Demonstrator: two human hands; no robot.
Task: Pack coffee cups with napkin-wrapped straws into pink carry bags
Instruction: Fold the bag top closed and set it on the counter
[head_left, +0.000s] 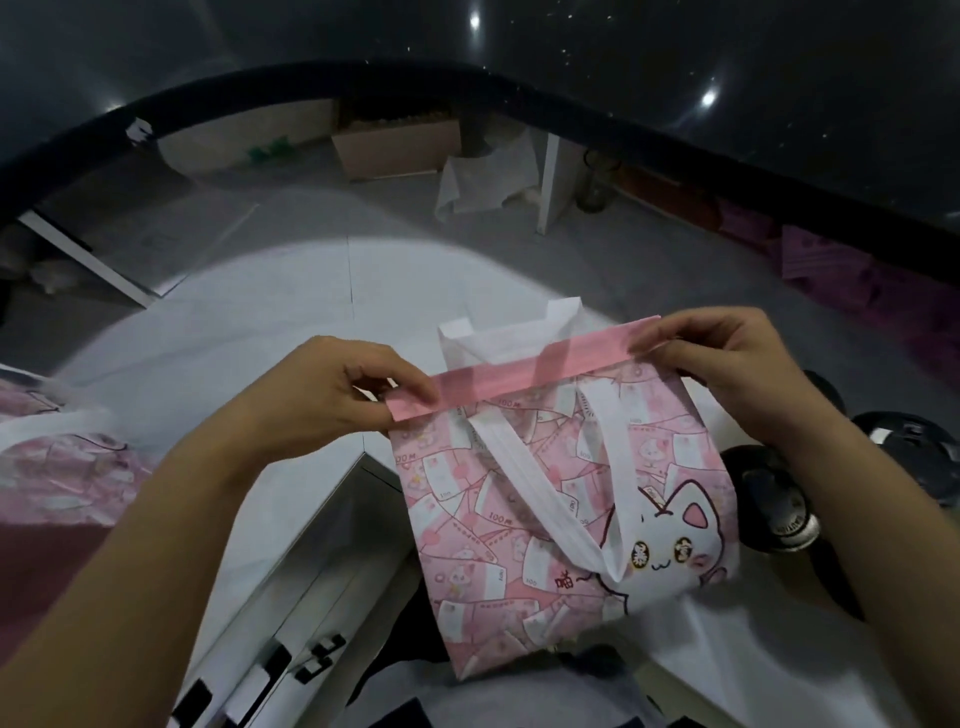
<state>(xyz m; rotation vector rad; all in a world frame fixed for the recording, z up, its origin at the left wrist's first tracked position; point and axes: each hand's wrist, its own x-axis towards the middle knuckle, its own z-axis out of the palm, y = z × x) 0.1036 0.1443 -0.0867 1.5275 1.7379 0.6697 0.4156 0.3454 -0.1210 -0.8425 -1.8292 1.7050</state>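
A: Biggest things around the pink carry bag (519, 545)?

B: Far beyond it, a dark speckled counter (675, 62) with a black curved rim. Below that, grey floor (311, 218). Directly behind the bag and spreading to its left, a white tabletop (234, 322).

A: Next down in size?

B: Off to the bag's left, at the frame edge, more pink printed fabric (67, 467). Beyond the bag, on the floor, a cardboard box (395, 150) and crumpled white sheeting (483, 176). Far to the bag's right, purple sheets (831, 260). Just right of it, dark rounded objects (774, 514), too dim to name and partly hidden by the right forearm.

A: Anything lying across the bag?

B: Only its own white handle (540, 488), drooping diagonally over the banknote print toward the cat drawing (670, 540). Behind the top edge, a second handle (519, 338) poking up.

A: And the bag itself?

B: Hangs flat, printed front toward the camera, from a plain pink top band (519, 376), folded over and stretched between both hands.

A: The hands?

B: Left hand (322, 395): palm down, thumb and curled fingers pinching the band's left end. Right hand (727, 364): fingers bent, tips nipping the band's right end. Both forearms reaching in from the lower corners.
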